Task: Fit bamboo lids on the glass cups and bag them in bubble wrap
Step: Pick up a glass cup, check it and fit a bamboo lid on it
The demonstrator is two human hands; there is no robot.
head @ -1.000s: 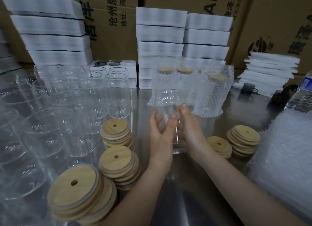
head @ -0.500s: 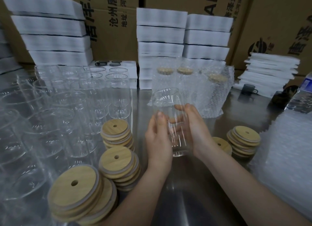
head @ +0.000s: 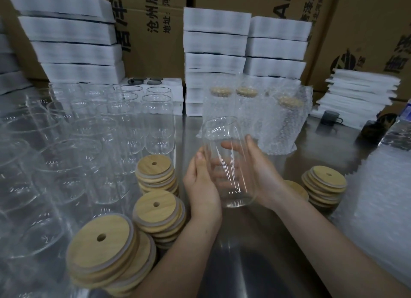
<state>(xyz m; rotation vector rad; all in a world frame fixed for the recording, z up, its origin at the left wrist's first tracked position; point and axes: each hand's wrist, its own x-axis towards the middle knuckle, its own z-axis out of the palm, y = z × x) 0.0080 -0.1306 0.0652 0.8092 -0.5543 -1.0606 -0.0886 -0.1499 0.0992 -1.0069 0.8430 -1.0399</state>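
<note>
I hold one clear glass cup (head: 224,146) upright above the steel table, its mouth tilted slightly away. My left hand (head: 201,186) cups its left side and my right hand (head: 260,177) wraps round its right side and back, fingers showing through the glass. The cup has no lid. Stacks of bamboo lids (head: 155,173) with a straw hole stand left of my hands, with larger-looking stacks nearer me (head: 104,246). More lids (head: 327,184) are stacked on the right. Behind the cup stand three lidded cups in bubble wrap bags (head: 287,124).
Many bare glass cups (head: 93,137) crowd the left half of the table. A pile of bubble wrap bags (head: 382,191) lies at the right. White foam boxes (head: 215,42) and cardboard cartons line the back. A small dark mug (head: 331,117) sits at the back right.
Both hands have lifted and turned the cup closer to me, and the right hand has slid further round it, uncovering less of the lid stack on the right.
</note>
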